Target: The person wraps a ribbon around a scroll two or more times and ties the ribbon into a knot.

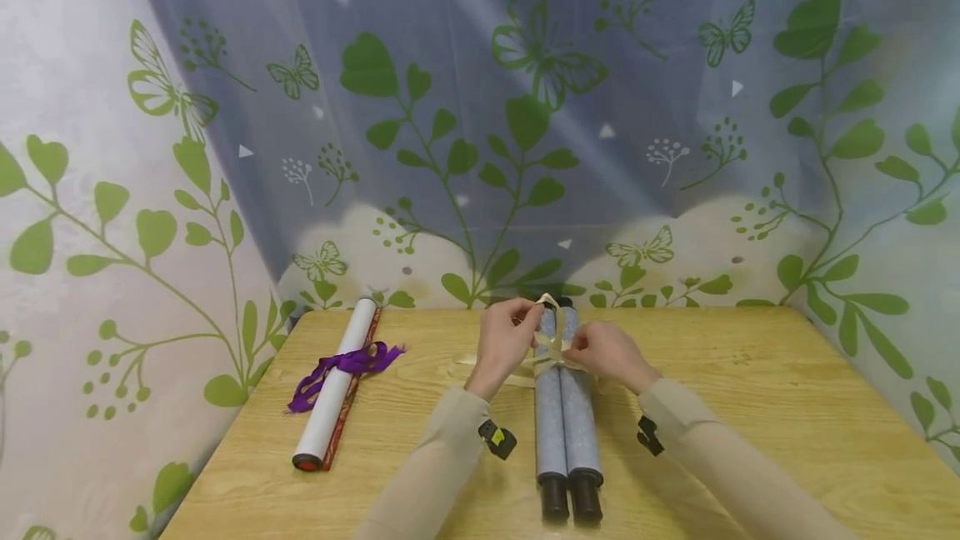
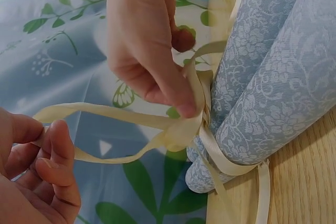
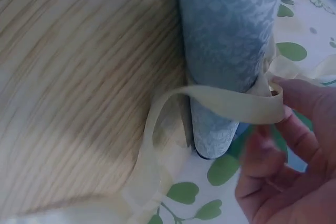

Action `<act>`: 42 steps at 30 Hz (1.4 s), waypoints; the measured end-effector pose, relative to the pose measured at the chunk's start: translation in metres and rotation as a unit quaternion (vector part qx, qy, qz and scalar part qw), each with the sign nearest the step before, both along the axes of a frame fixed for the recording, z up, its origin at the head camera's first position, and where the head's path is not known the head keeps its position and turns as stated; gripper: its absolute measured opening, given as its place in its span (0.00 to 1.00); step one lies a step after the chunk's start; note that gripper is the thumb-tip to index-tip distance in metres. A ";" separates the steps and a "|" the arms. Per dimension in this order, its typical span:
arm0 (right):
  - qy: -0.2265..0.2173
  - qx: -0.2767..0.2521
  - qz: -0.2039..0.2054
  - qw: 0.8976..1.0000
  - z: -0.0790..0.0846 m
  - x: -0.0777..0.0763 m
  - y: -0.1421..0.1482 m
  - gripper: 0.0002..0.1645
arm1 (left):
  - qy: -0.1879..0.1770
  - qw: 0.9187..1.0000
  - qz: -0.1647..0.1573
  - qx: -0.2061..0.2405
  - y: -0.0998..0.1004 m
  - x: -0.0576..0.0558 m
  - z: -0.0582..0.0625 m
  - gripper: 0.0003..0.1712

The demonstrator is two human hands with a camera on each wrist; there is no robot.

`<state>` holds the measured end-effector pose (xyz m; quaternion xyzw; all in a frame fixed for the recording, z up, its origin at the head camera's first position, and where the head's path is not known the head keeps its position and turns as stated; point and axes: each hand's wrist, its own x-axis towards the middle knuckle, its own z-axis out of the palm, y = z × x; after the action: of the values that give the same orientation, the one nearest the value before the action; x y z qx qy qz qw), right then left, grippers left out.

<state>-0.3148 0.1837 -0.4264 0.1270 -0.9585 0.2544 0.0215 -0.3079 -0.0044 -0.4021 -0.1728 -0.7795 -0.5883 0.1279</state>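
Note:
Two blue-grey floral scrolls [image 1: 562,423] with dark rod ends lie side by side on the table, bound near their far end by a cream ribbon [image 2: 226,162]. My left hand [image 1: 506,340] pinches the tip of a long ribbon loop, drawn away from the knot in the left wrist view. At the knot, my right hand [image 1: 609,352] pinches the ribbon between thumb and finger. In the right wrist view, a ribbon tail [image 3: 226,103] runs from my right fingers [image 3: 299,135] across the scroll and down to the table. The knot is partly hidden by the right fingers.
To the left on the wooden table [image 1: 712,407] lies a white rolled scroll [image 1: 341,394] with a red patterned edge, tied with a purple ribbon [image 1: 318,382]. A leaf-and-butterfly patterned curtain [image 1: 465,215] hangs behind the table's far edge and along its sides.

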 end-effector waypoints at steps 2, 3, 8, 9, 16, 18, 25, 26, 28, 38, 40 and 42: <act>-0.007 -0.002 -0.007 1.000 -0.001 -0.002 -0.002 0.12 | 0.005 1.000 0.001 -0.002 0.000 0.000 0.000 0.10; -0.009 -0.004 -0.008 1.000 -0.002 -0.003 -0.002 0.12 | 0.007 1.000 0.001 -0.002 0.001 0.000 0.000 0.10; -0.007 -0.016 -0.002 1.000 -0.006 -0.008 -0.005 0.05 | 0.009 1.000 0.003 -0.006 0.001 0.001 0.000 0.10; -0.013 -0.023 0.000 1.000 -0.007 -0.009 -0.005 0.06 | 0.008 1.000 0.002 -0.007 0.001 0.001 0.000 0.10; -0.049 -0.071 0.005 0.996 -0.009 -0.014 -0.003 0.04 | 0.010 1.000 0.003 -0.012 0.001 0.001 0.000 0.11; -0.047 -0.073 0.005 0.996 -0.009 -0.014 -0.002 0.02 | 0.011 1.000 0.004 -0.013 0.001 0.001 0.000 0.11; -0.057 -0.094 0.031 0.993 -0.010 -0.014 -0.002 0.08 | 0.005 1.000 0.003 -0.015 0.001 0.003 0.000 0.11; -0.057 -0.093 0.037 0.993 -0.010 -0.014 -0.002 0.09 | 0.004 1.000 0.003 -0.015 0.001 0.003 -0.001 0.11; -0.055 -0.086 0.048 0.994 -0.012 -0.014 -0.001 0.13 | 0.002 1.000 0.004 -0.014 0.001 0.002 -0.001 0.11; -0.040 -0.055 0.066 0.995 -0.009 -0.012 0.004 0.27 | 0.002 1.000 -0.003 0.001 -0.001 0.004 -0.002 0.11; -0.050 -0.064 0.062 0.995 -0.007 -0.011 0.007 0.28 | 0.000 1.000 -0.003 0.007 -0.003 0.004 -0.002 0.12; -0.063 -0.083 0.055 0.993 -0.005 -0.009 0.010 0.26 | -0.001 1.000 -0.001 0.009 -0.005 0.005 -0.003 0.14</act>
<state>-0.3241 0.1940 -0.4319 0.1613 -0.9250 0.3412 -0.0428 -0.3033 -0.0094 -0.4048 -0.1717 -0.7742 -0.5956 0.1281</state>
